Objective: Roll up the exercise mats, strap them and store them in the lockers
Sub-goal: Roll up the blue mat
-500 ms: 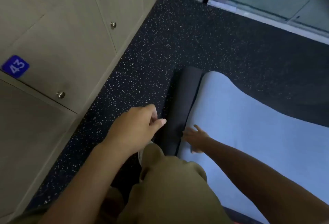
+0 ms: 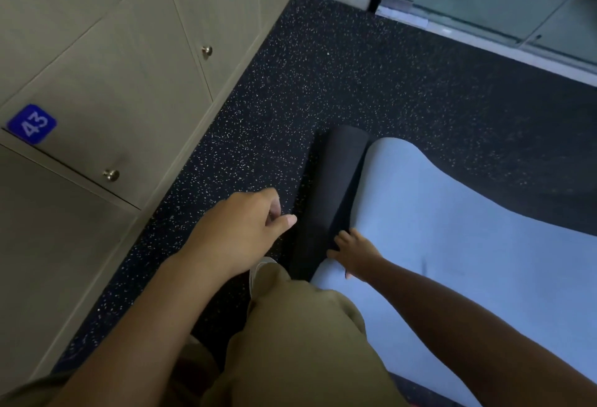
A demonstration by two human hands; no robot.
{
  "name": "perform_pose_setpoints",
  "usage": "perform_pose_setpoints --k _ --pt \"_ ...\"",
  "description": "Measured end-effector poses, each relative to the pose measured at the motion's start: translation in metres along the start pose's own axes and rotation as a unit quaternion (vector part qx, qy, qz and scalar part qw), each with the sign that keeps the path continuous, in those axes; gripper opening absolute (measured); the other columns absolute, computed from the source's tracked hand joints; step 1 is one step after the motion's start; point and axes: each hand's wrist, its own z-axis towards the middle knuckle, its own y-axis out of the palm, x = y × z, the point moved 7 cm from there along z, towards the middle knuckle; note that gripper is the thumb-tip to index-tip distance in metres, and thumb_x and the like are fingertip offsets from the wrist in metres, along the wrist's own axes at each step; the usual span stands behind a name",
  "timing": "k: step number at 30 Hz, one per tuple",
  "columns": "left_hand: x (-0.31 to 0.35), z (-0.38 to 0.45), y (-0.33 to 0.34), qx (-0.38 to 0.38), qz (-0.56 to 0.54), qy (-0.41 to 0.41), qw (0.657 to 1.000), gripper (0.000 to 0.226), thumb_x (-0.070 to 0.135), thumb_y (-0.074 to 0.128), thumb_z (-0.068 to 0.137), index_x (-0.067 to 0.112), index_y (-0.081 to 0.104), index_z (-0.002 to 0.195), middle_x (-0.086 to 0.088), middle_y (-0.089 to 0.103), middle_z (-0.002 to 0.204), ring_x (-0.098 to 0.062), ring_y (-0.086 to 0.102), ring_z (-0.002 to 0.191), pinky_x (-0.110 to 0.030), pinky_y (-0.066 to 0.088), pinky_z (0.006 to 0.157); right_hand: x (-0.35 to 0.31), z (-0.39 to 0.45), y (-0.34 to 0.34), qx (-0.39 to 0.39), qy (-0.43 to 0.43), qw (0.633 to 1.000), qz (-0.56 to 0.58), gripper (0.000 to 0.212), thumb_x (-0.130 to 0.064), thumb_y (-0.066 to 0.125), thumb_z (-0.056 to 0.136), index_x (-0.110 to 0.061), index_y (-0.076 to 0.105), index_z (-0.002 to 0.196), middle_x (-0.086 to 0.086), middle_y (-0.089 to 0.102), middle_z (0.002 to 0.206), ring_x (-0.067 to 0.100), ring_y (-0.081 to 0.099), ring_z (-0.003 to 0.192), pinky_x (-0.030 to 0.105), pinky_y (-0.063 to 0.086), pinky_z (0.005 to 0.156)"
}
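A light blue exercise mat [image 2: 452,232] lies on the dark speckled floor, its near end turned into a dark roll [image 2: 336,180]. My right hand [image 2: 353,253] rests on the mat at the foot of the roll, fingertips touching the roll's edge. My left hand [image 2: 245,229] hovers above the floor just left of the roll, fingers loosely curled and holding nothing. Beige lockers [image 2: 106,83] with blue number plates 42 and 43 stand along the left.
My bent knee in khaki trousers [image 2: 300,326] fills the lower middle, with a shoe tip [image 2: 258,269] beside the roll. A glass partition with a pale sill [image 2: 517,48] runs along the upper right. Speckled floor [image 2: 323,67] lies between lockers and mat.
My right hand has shifted slightly up to the roll's edge. My left hand stays in about the same place.
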Motion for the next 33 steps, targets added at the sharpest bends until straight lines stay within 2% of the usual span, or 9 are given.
perform_pose_setpoints --k 3,5,8,10,14,20,28,31,33 --pt "0.009 -0.002 0.0 0.0 0.009 0.007 1.0 0.023 0.054 0.057 0.099 0.032 0.058 0.092 0.012 0.069 0.086 -0.006 0.063 0.077 -0.033 0.054 0.069 0.022 -0.031 -0.015 0.024 0.024 0.999 0.02 0.078 -0.045 0.069 0.092 -0.03 0.026 0.156 0.013 0.033 0.151 0.033 0.028 0.141 0.048 0.021 0.116" --pt "0.019 -0.006 0.002 0.001 0.016 0.016 1.0 0.022 0.053 0.057 0.099 0.032 0.058 0.092 0.012 0.069 0.086 -0.005 0.063 0.077 -0.033 0.055 0.071 0.04 -0.059 -0.031 0.076 0.036 0.996 0.03 0.077 -0.042 0.078 0.084 -0.028 0.038 0.148 0.011 0.04 0.143 0.033 0.038 0.133 0.048 0.032 0.11" --pt "0.038 -0.014 0.003 0.01 -0.003 0.037 0.999 0.021 0.051 0.058 0.099 0.032 0.059 0.091 0.013 0.069 0.087 -0.003 0.063 0.078 -0.032 0.055 0.072 0.076 -0.109 -0.046 0.17 0.039 0.982 0.069 0.08 -0.034 0.099 0.041 -0.026 0.055 0.107 0.005 0.059 0.109 0.029 0.06 0.098 0.04 0.054 0.071" --pt "0.052 -0.021 0.004 0.012 -0.01 0.047 0.999 0.02 0.049 0.059 0.099 0.031 0.059 0.091 0.014 0.069 0.089 -0.003 0.063 0.079 -0.03 0.053 0.071 0.101 -0.151 -0.051 0.244 0.051 0.961 0.119 0.075 -0.022 0.096 0.041 -0.024 0.047 0.098 0.005 0.059 0.108 0.029 0.06 0.09 0.037 0.055 0.062" --pt "0.087 -0.036 0.009 0.015 -0.016 0.074 0.997 0.017 0.046 0.061 0.099 0.03 0.062 0.094 0.014 0.068 0.092 -0.003 0.064 0.083 -0.032 0.056 0.077 0.141 -0.245 -0.057 0.35 0.062 0.915 0.191 0.056 -0.009 0.088 0.06 -0.022 0.053 0.101 0.007 0.058 0.12 0.03 0.063 0.098 0.034 0.058 0.063" --pt "0.179 -0.052 0.018 0.019 0.005 0.153 0.988 0.017 0.044 0.066 0.096 0.033 0.058 0.106 0.017 0.061 0.107 -0.003 0.06 0.087 -0.03 0.054 0.082 0.174 -0.358 -0.047 0.377 0.1 0.89 0.236 0.047 -0.012 0.085 0.075 -0.023 0.053 0.108 -0.002 0.046 0.137 0.02 0.062 0.103 0.029 0.054 0.07" --pt "0.309 -0.053 0.043 0.024 0.037 0.221 0.974 0.087 0.03 0.075 0.093 0.042 0.021 0.159 0.009 0.02 0.163 -0.023 0.053 0.131 -0.046 0.049 0.106 0.167 -0.474 -0.084 0.466 0.085 0.855 0.212 0.046 -0.008 0.084 0.076 -0.021 0.052 0.105 0.004 0.048 0.143 0.02 0.063 0.086 0.026 0.049 0.072" --pt "0.336 -0.045 0.055 0.03 0.041 0.227 0.973 0.086 0.029 0.074 0.093 0.043 0.022 0.16 0.011 0.012 0.167 -0.027 0.052 0.133 -0.048 0.048 0.107 0.158 -0.51 -0.095 0.508 0.073 0.835 0.195 0.047 -0.007 0.084 0.076 -0.02 0.049 0.105 0.008 0.052 0.14 0.021 0.063 0.084 0.03 0.052 0.069" --pt "0.348 -0.041 0.058 0.05 -0.015 0.218 0.974 0.074 0.026 0.069 0.097 0.041 0.029 0.158 0.007 0.02 0.164 -0.027 0.053 0.13 -0.049 0.048 0.107 0.153 -0.525 -0.099 0.527 0.067 0.826 0.189 0.049 -0.006 0.085 0.076 -0.02 0.048 0.105 0.01 0.054 0.138 0.021 0.066 0.086 0.03 0.054 0.068"
